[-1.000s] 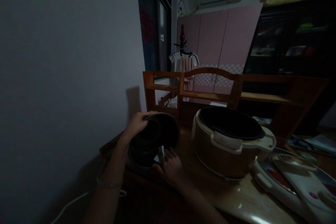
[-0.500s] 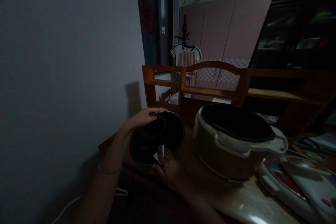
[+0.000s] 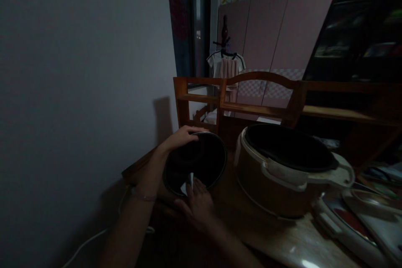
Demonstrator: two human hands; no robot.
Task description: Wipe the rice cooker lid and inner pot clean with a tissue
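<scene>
A dark round inner pot (image 3: 209, 157) is tilted on the table with its mouth facing me. My left hand (image 3: 182, 137) grips its upper left rim, thumb inside and fingers over the outside. Low in the pot's mouth, my right hand (image 3: 199, 201) presses a white tissue (image 3: 186, 185) against the inner wall near the lower rim. The tissue's edge sticks out past the fingers; part of it is hidden beneath them. Just right of the pot stands a rice cooker body (image 3: 276, 188), its top uncovered and its inside dark.
The cooker's lid (image 3: 351, 222) lies on the wooden table (image 3: 270, 234) at the right. A wooden shelf rack (image 3: 260, 111) runs along the back. The white wall (image 3: 88, 71) rises close on the left, with a white cable (image 3: 84, 245) below.
My right hand and the tissue have shifted slightly left relative to the pot. The left hand keeps its hold on the rim. The whole view has turned a little left.
</scene>
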